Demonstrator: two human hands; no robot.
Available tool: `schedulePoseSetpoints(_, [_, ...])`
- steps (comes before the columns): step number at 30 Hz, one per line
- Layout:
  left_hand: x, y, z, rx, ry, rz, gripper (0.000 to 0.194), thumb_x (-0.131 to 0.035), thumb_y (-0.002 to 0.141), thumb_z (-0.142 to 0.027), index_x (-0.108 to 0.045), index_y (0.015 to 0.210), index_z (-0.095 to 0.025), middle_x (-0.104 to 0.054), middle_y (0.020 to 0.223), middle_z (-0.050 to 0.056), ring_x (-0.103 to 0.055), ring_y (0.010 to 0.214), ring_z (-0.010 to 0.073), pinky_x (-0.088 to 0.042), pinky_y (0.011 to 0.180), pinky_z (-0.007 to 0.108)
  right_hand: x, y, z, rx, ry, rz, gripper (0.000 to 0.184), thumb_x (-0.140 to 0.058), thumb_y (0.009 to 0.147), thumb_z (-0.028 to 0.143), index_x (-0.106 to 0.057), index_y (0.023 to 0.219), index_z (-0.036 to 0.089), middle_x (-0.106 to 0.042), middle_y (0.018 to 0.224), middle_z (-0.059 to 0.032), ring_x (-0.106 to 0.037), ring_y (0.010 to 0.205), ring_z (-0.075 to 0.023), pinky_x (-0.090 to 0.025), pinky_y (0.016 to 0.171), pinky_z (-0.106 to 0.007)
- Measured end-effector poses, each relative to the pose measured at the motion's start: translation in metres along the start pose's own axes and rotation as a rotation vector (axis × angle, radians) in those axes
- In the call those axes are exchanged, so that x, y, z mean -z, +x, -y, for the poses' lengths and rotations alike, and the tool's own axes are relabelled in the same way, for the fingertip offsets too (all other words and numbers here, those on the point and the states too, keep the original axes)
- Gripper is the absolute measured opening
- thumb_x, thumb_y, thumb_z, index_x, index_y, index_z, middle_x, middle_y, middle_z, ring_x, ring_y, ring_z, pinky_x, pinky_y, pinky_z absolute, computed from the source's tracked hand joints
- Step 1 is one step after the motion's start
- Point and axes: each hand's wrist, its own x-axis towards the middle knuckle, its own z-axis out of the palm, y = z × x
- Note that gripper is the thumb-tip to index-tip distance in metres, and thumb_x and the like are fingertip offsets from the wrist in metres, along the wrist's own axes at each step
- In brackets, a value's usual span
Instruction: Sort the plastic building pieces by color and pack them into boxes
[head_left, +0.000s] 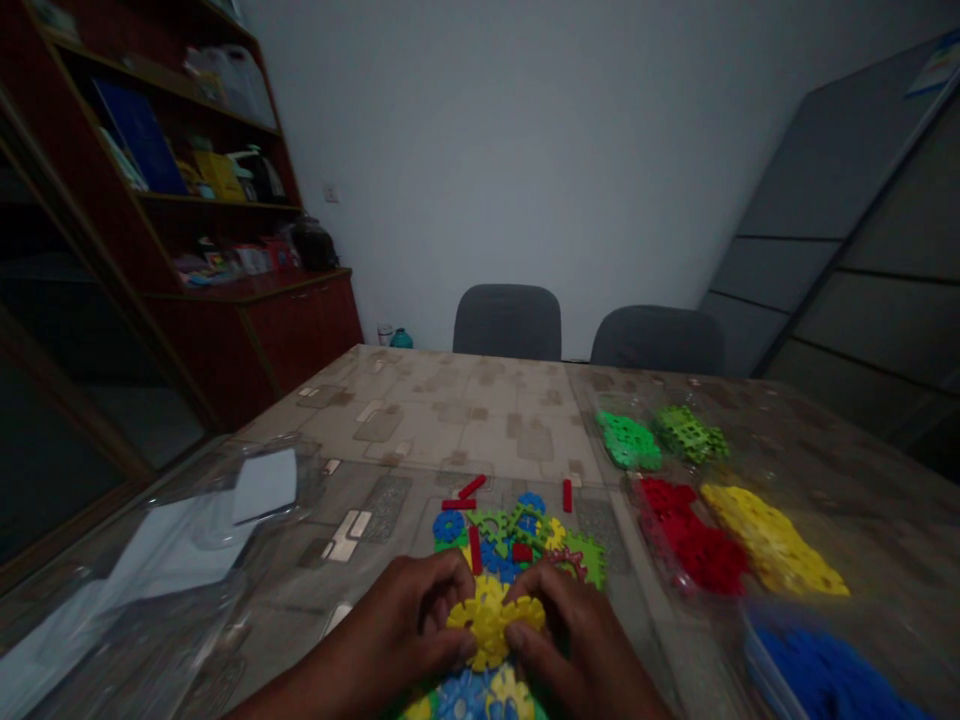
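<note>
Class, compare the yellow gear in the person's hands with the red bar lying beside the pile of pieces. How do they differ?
The yellow gear is round and toothed; the red bar is a straight, narrow stick. The yellow gear is held between the left hand and right hand; the red bar lies untouched on the table. The yellow gear looks larger than the red bar. Both look like plastic construction-toy pieces.

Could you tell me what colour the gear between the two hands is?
The gear is yellow, as the head view shows best.
</note>
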Motion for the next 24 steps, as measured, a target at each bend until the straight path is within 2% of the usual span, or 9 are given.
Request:
schedulePoseSetpoints(3, [-0.003,-0.001,0.0,-0.012,-0.059,0.034,0.019,-0.066,0.07,-0.025,-0.05,0.078,-0.021,-0.047,0.065,-0.008,-0.041,0.06,0.0118,-0.029,0.054,0.023,-0.009,-0.001,-0.001,-0.061,0.169,0.123,0.014,-0.056,0.085,0.033,-0.051,0.094,0.023,-0.058,0.067,0.0061,-0.059,0.057,-0.0138,-0.036,0.053,-0.022])
schedulePoseSetpoints(5, [-0.004,-0.001,0.001,-0.031,-0.073,0.047,0.022,-0.069,0.069,-0.028,-0.05,0.078,-0.021,-0.048,0.065,-0.008,-0.04,0.059,0.0116,-0.029,0.054,0.023,-0.012,-0.001,-0.001,-0.06,0.226,0.142,0.015,-0.057,0.084,0.034,-0.049,0.091,0.024,-0.054,0.063,0.0079,-0.054,0.052,-0.0122,-0.031,0.049,-0.021])
schedulePoseSetpoints(8, [-0.004,-0.003,0.003,-0.067,-0.078,0.058,0.024,-0.071,0.07,-0.029,-0.052,0.081,-0.022,-0.048,0.066,-0.008,-0.042,0.06,0.0118,-0.031,0.055,0.022,-0.009,0.0,0.0,-0.017,0.113,0.102,0.022,-0.059,0.08,0.031,-0.059,0.099,0.02,-0.058,0.066,0.0052,-0.049,0.055,-0.0127,-0.032,0.052,-0.022])
schedulePoseSetpoints(10, [-0.002,-0.004,0.001,-0.097,-0.082,0.079,0.021,-0.071,0.074,-0.031,-0.057,0.086,-0.021,-0.051,0.068,-0.007,-0.047,0.063,0.0127,-0.034,0.057,0.023,-0.004,0.0,0.003,0.002,0.008,0.089,0.029,-0.058,0.079,0.029,-0.067,0.105,0.019,-0.065,0.072,0.0017,-0.052,0.058,-0.0145,-0.035,0.055,-0.024])
schedulePoseSetpoints(13, [0.004,-0.007,-0.007,-0.13,-0.034,0.091,0.016,-0.064,0.083,-0.031,-0.063,0.096,-0.021,-0.061,0.081,-0.002,-0.056,0.075,0.0157,-0.042,0.067,0.025,0.011,-0.002,0.011,0.028,-0.08,0.062,0.028,-0.056,0.083,0.028,-0.074,0.104,0.021,-0.073,0.078,-0.0015,-0.061,0.064,-0.0175,-0.042,0.06,-0.026])
schedulePoseSetpoints(16, [0.01,-0.008,-0.013,-0.159,0.054,0.071,0.012,-0.057,0.09,-0.029,-0.064,0.096,-0.022,-0.066,0.087,0.001,-0.061,0.082,0.018,-0.046,0.073,0.027,0.042,-0.004,0.019,0.026,-0.133,-0.061,0.027,-0.054,0.087,0.029,-0.075,0.104,0.024,-0.078,0.092,-0.0037,-0.068,0.077,-0.0205,-0.048,0.069,-0.029])
schedulePoseSetpoints(19, [0.012,-0.008,-0.013,-0.16,0.127,0.057,0.014,-0.053,0.093,-0.032,-0.063,0.095,-0.023,-0.069,0.091,0.003,-0.064,0.084,0.0201,-0.048,0.075,0.029,0.096,-0.009,0.016,-0.049,-0.288,-0.298,0.032,-0.053,0.087,0.04,-0.075,0.104,0.023,-0.079,0.091,-0.0069,-0.071,0.075,-0.0244,-0.051,0.067,-0.033])
schedulePoseSetpoints(21, [0.012,-0.008,-0.01,-0.159,0.18,0.057,0.016,-0.051,0.094,-0.034,-0.064,0.096,-0.024,-0.071,0.095,0.004,-0.065,0.088,0.0216,-0.049,0.078,0.032,0.138,-0.015,0.002,-0.122,-0.434,-0.485,0.04,-0.054,0.082,0.046,-0.075,0.104,0.021,-0.079,0.085,-0.0087,-0.07,0.067,-0.0264,-0.05,0.063,-0.036])
schedulePoseSetpoints(24, [0.011,-0.009,-0.007,-0.179,0.243,0.063,0.018,-0.05,0.095,-0.034,-0.066,0.099,-0.026,-0.072,0.099,0.004,-0.065,0.093,0.0232,-0.049,0.084,0.035,0.194,-0.03,-0.033,-0.268,-0.592,-0.653,0.048,-0.051,0.078,0.056,-0.074,0.099,0.019,-0.075,0.069,-0.0091,-0.068,0.057,-0.0299,-0.048,0.055,-0.038])
